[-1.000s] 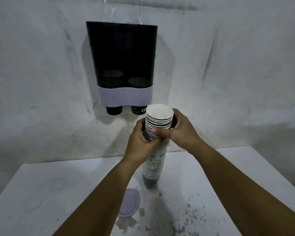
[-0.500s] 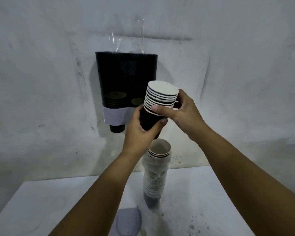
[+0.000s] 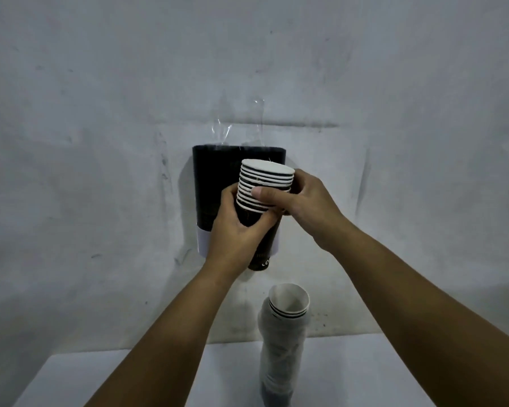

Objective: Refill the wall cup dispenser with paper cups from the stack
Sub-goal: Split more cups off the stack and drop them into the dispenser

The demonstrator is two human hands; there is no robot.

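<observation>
Batch of cups (image 3: 264,186) now lifted clear of stack (image 3: 285,333) below my fingers; L hand (image 3: 238,230) grips base, R hand (image 3: 300,201) pinches rims; dispenser (image 3: 215,177) directly behind; next: load via top.

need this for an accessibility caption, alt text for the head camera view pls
Both hands hold a short nested batch of paper cups raised in front of a black wall dispenser: left hand grips its base, right hand its rims. Below, the plastic-sleeved cup stack stands on a white table.
</observation>
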